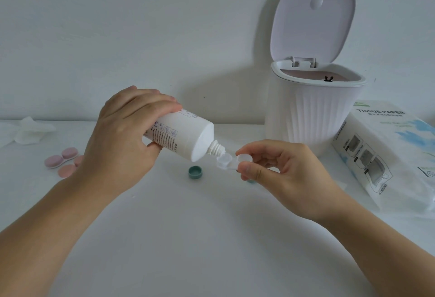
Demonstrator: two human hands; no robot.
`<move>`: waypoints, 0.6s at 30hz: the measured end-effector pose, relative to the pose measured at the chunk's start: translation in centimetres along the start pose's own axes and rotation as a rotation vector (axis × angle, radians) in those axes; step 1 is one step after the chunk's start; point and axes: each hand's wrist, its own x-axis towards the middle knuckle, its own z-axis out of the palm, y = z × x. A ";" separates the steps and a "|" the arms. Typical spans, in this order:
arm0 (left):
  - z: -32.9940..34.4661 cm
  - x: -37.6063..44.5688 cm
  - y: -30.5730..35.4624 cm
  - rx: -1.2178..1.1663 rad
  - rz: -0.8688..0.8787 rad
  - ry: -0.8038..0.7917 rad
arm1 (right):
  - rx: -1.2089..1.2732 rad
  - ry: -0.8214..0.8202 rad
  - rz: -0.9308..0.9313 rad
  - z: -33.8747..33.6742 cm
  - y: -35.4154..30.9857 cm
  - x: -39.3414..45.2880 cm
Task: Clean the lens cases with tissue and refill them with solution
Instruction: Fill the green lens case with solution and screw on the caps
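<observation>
My left hand [122,141] grips a white solution bottle [186,136], tipped down to the right with its threaded nozzle over one well of a clear lens case [227,161]. My right hand [282,169] pinches the clear case by its other well, holding it above the table. A teal cap [195,172] lies on the table below the bottle. Another teal cap [251,181] peeks out under my right hand. A pink lens case [61,157] with loose pink lids [67,170] sits at the left, partly hidden by my left wrist.
A white ribbed bin [313,117] with its lid up stands at the back right. A tissue paper pack [390,150] lies to its right. A crumpled tissue [28,131] lies at the far left by the wall.
</observation>
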 end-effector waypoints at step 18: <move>0.2 0.0 -0.1 0.008 0.008 0.018 | -0.002 0.005 0.000 0.0 -0.1 -0.1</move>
